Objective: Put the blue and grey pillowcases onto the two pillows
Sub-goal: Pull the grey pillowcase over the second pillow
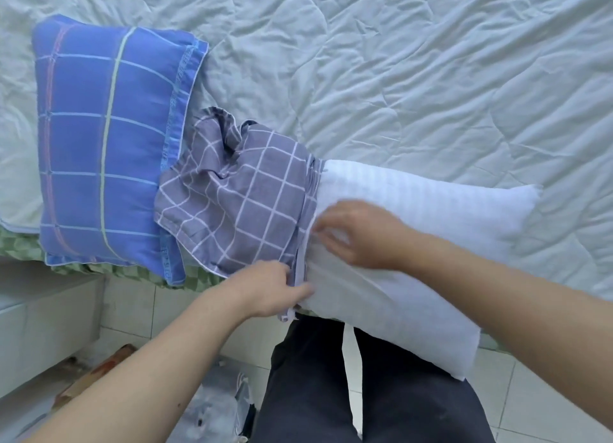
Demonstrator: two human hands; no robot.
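Pillow (431,230), white and bare over most of its length, lies across the near edge of the bed (398,61), its long axis running from the grey pillowcase (238,190) out to the far right. Only the end nearest the blue-cased pillow (102,144) sits inside the grey checked fabric, which is bunched up there, touching the blue one's edge.

The left hand (268,290) has its grip closed on the case's open hem at the pillow's near side, fingers curled round the folded edge. The right hand (358,233) rests on top of the pillow just beside the hem; motion blur hides whether its fingers pinch the hem or simply press the filling.

The uncovered length lies to the right of both hands, so the hem probably has to travel rightward along that axis. The right hand is nearer the bare part. The blue pillowcase looks finished.
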